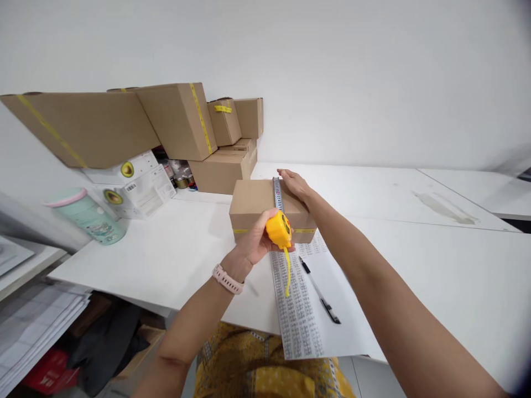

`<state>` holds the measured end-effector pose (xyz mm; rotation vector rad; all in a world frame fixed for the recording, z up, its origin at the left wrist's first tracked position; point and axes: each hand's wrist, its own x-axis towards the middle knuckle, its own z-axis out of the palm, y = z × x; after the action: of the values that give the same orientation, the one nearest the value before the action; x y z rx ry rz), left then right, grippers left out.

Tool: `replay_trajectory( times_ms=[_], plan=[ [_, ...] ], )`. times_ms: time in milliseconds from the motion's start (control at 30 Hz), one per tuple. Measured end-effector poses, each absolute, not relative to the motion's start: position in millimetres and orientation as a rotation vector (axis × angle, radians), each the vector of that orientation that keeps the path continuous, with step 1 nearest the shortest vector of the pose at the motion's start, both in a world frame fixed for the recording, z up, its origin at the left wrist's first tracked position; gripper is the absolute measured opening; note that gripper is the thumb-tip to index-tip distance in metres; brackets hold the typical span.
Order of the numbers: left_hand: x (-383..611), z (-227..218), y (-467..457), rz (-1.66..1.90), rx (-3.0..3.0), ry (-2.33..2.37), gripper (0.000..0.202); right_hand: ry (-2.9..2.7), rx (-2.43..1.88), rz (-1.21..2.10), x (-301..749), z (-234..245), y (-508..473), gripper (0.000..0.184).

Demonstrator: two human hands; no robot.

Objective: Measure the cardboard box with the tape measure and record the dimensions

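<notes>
A yellow tape measure is gripped in my left hand at the near edge of a small cardboard box. Its metal blade runs out across the box top toward the far edge, and a yellow wrist strap dangles from the case. My right hand lies flat along the right part of the box top, fingers stretched toward the far edge beside the blade. Under the box's near side is a sheet of paper with printed rows, and a black-capped pen rests on it.
Several larger cardboard boxes are stacked at the back left, some with yellow tape. White cartons with avocado pictures and a mint tumbler with a pink lid stand on the white table. A white wall rises behind.
</notes>
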<state>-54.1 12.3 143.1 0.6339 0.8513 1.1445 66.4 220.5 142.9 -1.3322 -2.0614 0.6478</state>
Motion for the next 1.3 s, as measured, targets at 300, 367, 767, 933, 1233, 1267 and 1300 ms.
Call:
replay_trajectory(
  times_ms=[300, 367, 767, 933, 1233, 1267, 1300],
  plan=[
    [-47, 130, 1, 1.130, 0.693, 0.838, 0.041, -2.300, -1.455, 0.485, 61, 156, 202, 0.054],
    [-43, 128, -1, 1.144, 0.707, 0.826, 0.044, -2.348, -1.409, 0.408, 59, 150, 209, 0.050],
    [-33, 125, -6, 1.160, 0.715, 0.801, 0.040, -2.407, -1.371, 0.262, 57, 135, 225, 0.049],
    [-33, 123, -2, 1.163, 0.729, 0.795, 0.041, -2.376, -1.338, 0.310, 57, 132, 228, 0.047],
    [-50, 113, -41, 1.127, 1.023, 0.923, 0.042, -1.933, -0.927, 0.493, 96, 162, 175, 0.052],
    [-56, 109, -48, 1.156, 1.044, 0.952, 0.042, -1.918, -0.970, 0.486, 107, 164, 163, 0.053],
    [-61, 104, -55, 1.209, 1.065, 0.993, 0.043, -1.896, -1.038, 0.487, 117, 163, 151, 0.053]
  ],
)
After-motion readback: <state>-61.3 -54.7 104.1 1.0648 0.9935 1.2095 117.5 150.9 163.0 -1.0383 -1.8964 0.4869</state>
